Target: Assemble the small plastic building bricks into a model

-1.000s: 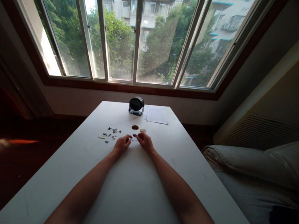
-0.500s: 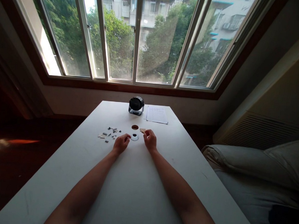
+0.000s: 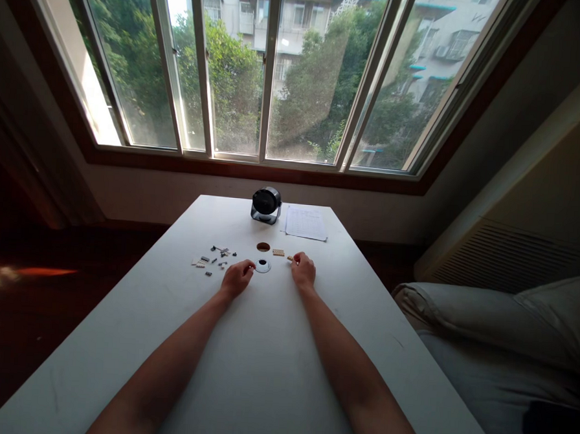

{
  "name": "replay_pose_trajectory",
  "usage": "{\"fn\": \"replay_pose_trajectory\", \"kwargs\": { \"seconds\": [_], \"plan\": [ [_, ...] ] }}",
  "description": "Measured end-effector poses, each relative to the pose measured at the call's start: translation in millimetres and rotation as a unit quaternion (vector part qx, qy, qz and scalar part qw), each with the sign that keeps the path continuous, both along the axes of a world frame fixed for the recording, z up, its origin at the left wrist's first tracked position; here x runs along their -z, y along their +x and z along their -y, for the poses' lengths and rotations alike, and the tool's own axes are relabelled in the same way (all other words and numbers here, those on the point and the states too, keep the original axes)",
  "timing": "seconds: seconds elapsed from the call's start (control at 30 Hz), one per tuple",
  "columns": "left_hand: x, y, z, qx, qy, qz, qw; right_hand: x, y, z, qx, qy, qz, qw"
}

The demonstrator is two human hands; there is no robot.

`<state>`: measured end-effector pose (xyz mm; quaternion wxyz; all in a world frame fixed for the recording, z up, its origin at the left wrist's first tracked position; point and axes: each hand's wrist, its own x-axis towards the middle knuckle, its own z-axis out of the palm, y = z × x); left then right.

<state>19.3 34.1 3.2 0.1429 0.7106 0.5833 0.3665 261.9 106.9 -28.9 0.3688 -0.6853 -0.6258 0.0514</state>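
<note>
White rectangular table (image 3: 262, 371) set under wide window; small parts laid out at far half. Left hand (image 3: 237, 278) rested on tabletop, fingers curled, fingertips touching rim of small white round ring with dark centre (image 3: 263, 266). Right hand (image 3: 303, 271) seen pinching tiny tan piece (image 3: 290, 258), just right of tan studded plate (image 3: 278, 252). Ring best steadied while piece is aligned (judgement only). No containers in view; brown round disc (image 3: 264, 247) and scattered grey bits (image 3: 213, 257) lie loose.
</note>
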Motion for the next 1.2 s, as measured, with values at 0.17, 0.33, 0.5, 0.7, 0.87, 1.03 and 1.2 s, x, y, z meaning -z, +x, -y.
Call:
{"fn": "replay_pose_trajectory", "kwargs": {
  "seconds": [0.17,0.33,0.5,0.7,0.87,1.03,1.2],
  "plan": [
    [0.5,-1,-1,0.008,0.004,0.001,1.000,-4.0,8,-2,0.024,-0.020,0.073,0.997],
    [1.8,-1,-2,0.010,-0.005,-0.004,1.000,-5.1,13,-3,0.027,-0.017,0.080,0.996],
    [2.7,0,-2,0.010,-0.002,-0.004,1.000,-3.2,7,0,0.023,-0.019,0.098,0.995],
    [1.6,0,-1,0.020,0.002,-0.005,1.000,-0.3,5,-2,-0.008,-0.039,0.113,0.993],
    [-0.4,0,0,0.016,-0.010,-0.010,1.000,1.3,7,-3,-0.003,-0.042,0.109,0.993],
    [0.4,0,0,0.017,-0.008,-0.007,1.000,3.2,7,-5,-0.006,-0.051,0.105,0.993],
    [-0.1,0,0,0.018,-0.011,-0.006,1.000,5.3,9,-11,-0.036,-0.068,0.116,0.990]
  ]
}}
